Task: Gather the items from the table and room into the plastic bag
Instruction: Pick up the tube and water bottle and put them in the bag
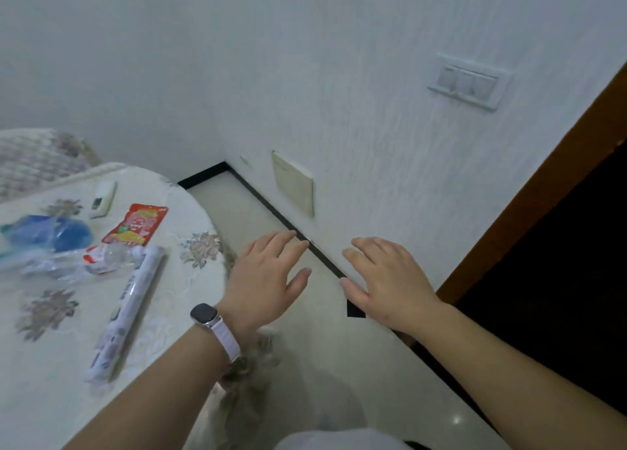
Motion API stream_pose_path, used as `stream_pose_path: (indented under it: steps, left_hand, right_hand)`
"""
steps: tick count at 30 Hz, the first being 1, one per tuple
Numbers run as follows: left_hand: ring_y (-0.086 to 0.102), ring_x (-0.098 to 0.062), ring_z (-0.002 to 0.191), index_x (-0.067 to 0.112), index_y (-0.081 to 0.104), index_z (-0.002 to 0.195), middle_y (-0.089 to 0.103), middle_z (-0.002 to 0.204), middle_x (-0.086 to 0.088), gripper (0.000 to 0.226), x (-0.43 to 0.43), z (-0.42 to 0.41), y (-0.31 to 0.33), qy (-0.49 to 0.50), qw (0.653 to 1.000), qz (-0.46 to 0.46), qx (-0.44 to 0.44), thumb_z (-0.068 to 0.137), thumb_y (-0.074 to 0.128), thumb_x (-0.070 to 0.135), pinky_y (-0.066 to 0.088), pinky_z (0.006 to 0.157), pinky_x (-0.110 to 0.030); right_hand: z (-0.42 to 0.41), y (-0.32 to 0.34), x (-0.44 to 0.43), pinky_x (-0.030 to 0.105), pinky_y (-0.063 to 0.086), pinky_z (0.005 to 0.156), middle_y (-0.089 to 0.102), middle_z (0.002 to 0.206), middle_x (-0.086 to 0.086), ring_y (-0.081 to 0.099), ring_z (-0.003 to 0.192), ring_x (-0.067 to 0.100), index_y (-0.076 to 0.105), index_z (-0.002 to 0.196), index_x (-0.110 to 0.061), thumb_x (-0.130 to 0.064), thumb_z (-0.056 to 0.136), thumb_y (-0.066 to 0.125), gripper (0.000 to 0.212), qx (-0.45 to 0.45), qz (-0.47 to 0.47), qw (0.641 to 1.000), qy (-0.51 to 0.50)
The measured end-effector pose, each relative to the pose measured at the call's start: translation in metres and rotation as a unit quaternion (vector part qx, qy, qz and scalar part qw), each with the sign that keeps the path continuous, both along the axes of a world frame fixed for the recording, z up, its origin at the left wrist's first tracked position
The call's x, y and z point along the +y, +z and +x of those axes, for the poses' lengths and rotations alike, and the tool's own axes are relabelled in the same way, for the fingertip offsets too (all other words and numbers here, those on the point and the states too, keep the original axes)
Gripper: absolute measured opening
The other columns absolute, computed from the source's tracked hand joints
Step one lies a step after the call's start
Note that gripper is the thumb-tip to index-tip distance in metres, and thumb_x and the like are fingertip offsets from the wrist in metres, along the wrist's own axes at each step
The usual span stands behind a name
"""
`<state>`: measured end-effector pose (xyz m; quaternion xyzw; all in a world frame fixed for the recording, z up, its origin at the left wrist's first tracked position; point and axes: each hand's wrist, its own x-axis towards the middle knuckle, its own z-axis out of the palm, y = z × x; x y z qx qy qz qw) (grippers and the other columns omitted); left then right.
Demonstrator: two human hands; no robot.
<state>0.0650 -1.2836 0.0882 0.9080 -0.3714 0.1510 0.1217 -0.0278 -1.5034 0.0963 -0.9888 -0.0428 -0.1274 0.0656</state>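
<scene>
A round table (176, 280) with a flowered cloth fills the left. On it lie a red snack packet (137, 225), a long white roll (127, 310), a crumpled clear plastic bottle (108, 259), a blue object inside clear plastic (51, 234) and a white remote (102, 198). My left hand (268, 276), with a watch on its wrist, hovers palm down just off the table's right edge, fingers spread, holding nothing. My right hand (383, 280) hovers beside it over the floor, also spread and holding nothing.
A white wall with a switch plate (470, 81) and a beige panel (293, 183) runs ahead. Below it is a black skirting (271, 208). A brown door frame (529, 198) and a dark doorway are at the right. A patterned chair back (37, 157) stands behind the table.
</scene>
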Motion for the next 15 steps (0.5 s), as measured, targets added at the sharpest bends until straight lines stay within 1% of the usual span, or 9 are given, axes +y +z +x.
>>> stream_pose_path:
  steps: [4,10,15]
  left_hand:
    - [0.057,-0.032,0.115,0.021,0.062,0.124,0.062,0.128,-0.008,0.044,0.015,0.040,-0.005,0.065,0.998,0.015,0.017,0.090,0.051,0.046,0.047,0.093,-0.043]
    - [0.056,-0.031,0.118,0.023,0.060,0.125,0.060,0.131,-0.006,0.045,0.022,0.096,-0.020,0.160,0.985,0.043,0.053,0.091,0.046,0.049,0.048,0.094,-0.045]
    - [0.057,-0.031,0.119,0.022,0.062,0.125,0.061,0.132,-0.007,0.040,0.018,0.146,-0.016,0.262,0.960,0.059,0.080,0.090,0.063,0.040,0.048,0.095,-0.046]
  right_hand:
    - [0.065,-0.008,-0.004,0.043,0.045,0.096,0.062,0.125,0.010,0.057,0.114,0.031,0.066,0.118,-0.011,-0.047,0.088,0.045,0.052,-0.006,0.019,0.998,0.058]
    - [0.167,-0.028,-0.010,0.044,0.045,0.098,0.060,0.127,0.007,0.055,0.117,0.029,0.062,0.123,-0.013,-0.050,0.088,0.045,0.053,0.022,0.024,0.990,0.135]
    - [0.262,-0.032,-0.013,0.042,0.046,0.094,0.061,0.125,0.007,0.057,0.112,0.028,0.062,0.121,-0.014,-0.050,0.088,0.044,0.052,0.026,0.025,0.975,0.218]
